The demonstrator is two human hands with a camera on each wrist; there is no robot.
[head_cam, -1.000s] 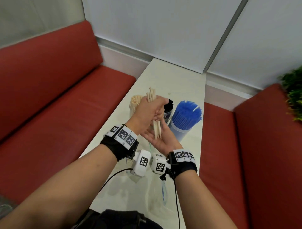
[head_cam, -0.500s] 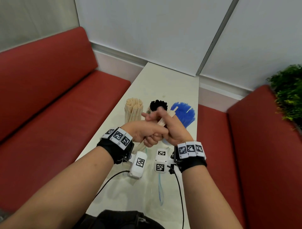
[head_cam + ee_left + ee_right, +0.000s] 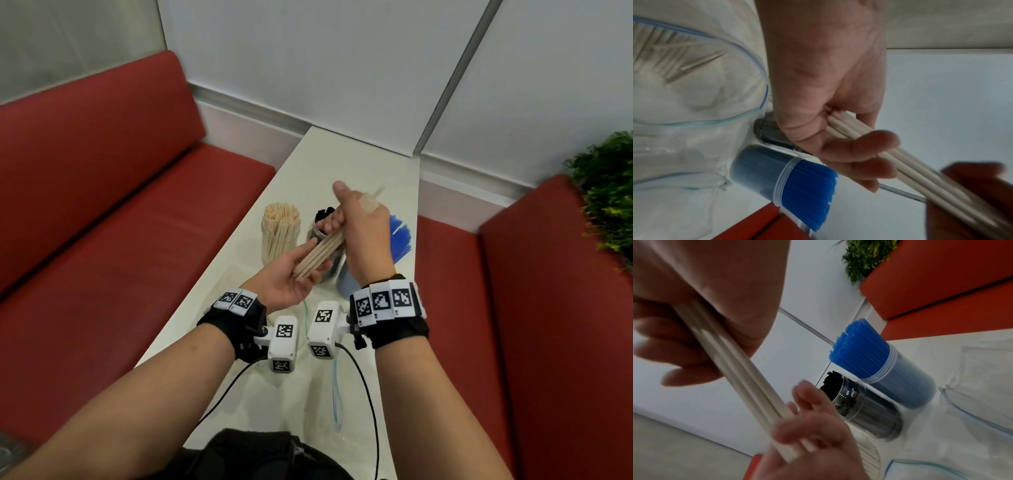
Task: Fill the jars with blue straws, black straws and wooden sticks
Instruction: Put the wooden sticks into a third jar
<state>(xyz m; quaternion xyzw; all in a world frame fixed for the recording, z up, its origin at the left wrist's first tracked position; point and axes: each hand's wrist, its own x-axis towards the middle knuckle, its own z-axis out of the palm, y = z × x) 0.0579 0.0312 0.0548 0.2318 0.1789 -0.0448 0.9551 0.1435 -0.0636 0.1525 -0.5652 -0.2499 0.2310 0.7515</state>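
A bundle of wooden sticks (image 3: 318,255) slants over the white table (image 3: 359,161). My right hand (image 3: 363,236) grips its upper part, thumb up. The lower ends lie in my left hand (image 3: 287,277), palm up, with thumb and fingers relaxed along them. The left wrist view shows the sticks (image 3: 910,164) crossing the left fingers (image 3: 859,170). Behind the hands stand three jars in a row: a clear one of wooden sticks (image 3: 280,233) on the left, one of black straws (image 3: 322,219) in the middle, and one of blue straws (image 3: 399,236), partly hidden by my right hand.
Clear zip bags (image 3: 337,394) lie on the near part of the table; one bag (image 3: 694,81) holds some sticks. Red benches (image 3: 102,205) run along both sides. A green plant (image 3: 609,192) stands at the far right.
The bundle passed from my left hand's grip to my right hand. The left hand loosened and turned palm up under the stick ends. The bundle tilted from upright to slanted.
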